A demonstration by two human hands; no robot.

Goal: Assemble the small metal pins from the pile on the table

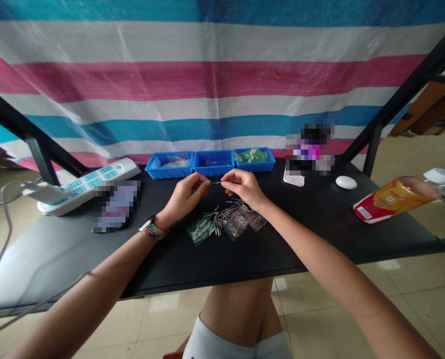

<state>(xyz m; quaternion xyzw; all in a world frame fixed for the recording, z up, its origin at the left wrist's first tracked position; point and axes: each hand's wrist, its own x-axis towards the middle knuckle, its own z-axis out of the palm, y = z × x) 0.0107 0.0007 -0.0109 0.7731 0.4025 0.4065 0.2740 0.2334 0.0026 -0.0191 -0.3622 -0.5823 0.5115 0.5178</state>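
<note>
Left hand (185, 194) and right hand (242, 187) fingers pinch opposite ends of one thin metal pin (216, 182), held level between them. Loose pins (222, 214) and small bags (240, 224) lie on the tabletop (300, 229) just below the fingers. A part this slender calls for a light, steady fingertip grip.

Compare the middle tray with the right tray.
The middle tray holds a few loose metal pins; the right tray holds green parts. The middle tray's floor mostly shows; the right tray's is mostly hidden. Both are blue, rectangular, side by side.
</note>
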